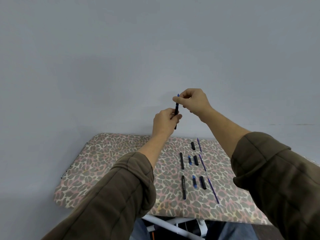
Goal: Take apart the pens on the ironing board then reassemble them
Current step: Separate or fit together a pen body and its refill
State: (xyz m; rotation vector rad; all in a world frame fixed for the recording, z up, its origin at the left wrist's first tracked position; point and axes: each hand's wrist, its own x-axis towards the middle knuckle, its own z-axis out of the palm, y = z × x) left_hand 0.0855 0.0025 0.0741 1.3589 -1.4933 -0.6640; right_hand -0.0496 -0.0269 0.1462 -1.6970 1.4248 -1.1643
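I hold a black pen (176, 111) upright in the air above the ironing board (107, 163). My left hand (165, 122) grips its black barrel. My right hand (192, 101) pinches the blue tip section at the top. On the leopard-print board lie pen parts in rows: two black barrels (182, 160) (183, 187), two blue tip pieces (190, 160) (194, 181), three black caps (193, 145) (196, 160) (203, 182), and thin blue refills (199, 144) (203, 163) (213, 191) along the right.
A plain grey wall (121, 58) stands right behind the board. White metal legs (166, 226) of the board show under its near edge, with my knees below.
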